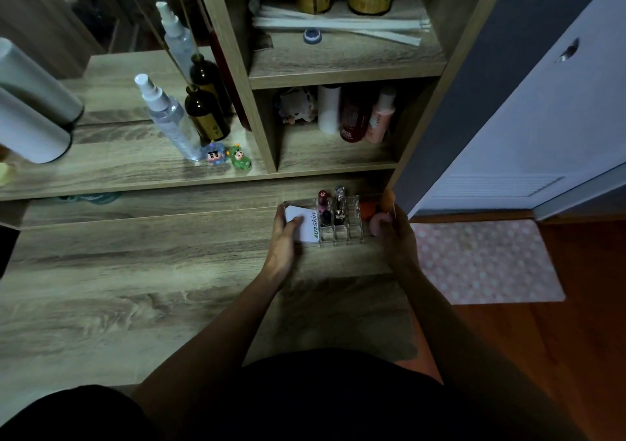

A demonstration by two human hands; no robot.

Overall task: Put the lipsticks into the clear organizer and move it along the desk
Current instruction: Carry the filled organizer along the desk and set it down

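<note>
The clear organizer [352,230] sits on the wooden desk [135,271] near its right end, just in front of the shelf unit. Two lipsticks stand in its slots: a dark red one [322,200] and a silver-topped one [339,200]. A white card box [306,227] fills its left compartment. Pink and orange sponges [376,224] fill the right one. My left hand [283,237] grips the organizer's left end. My right hand [398,234] grips its right end.
A shelf unit [264,125] stands right behind the organizer, with bottles [355,115] in its lower cubby. Spray bottles [169,119], a dark diffuser bottle [205,112] and two small figurines [230,157] stand to the left. The desk's right edge drops to a pink mat [481,261].
</note>
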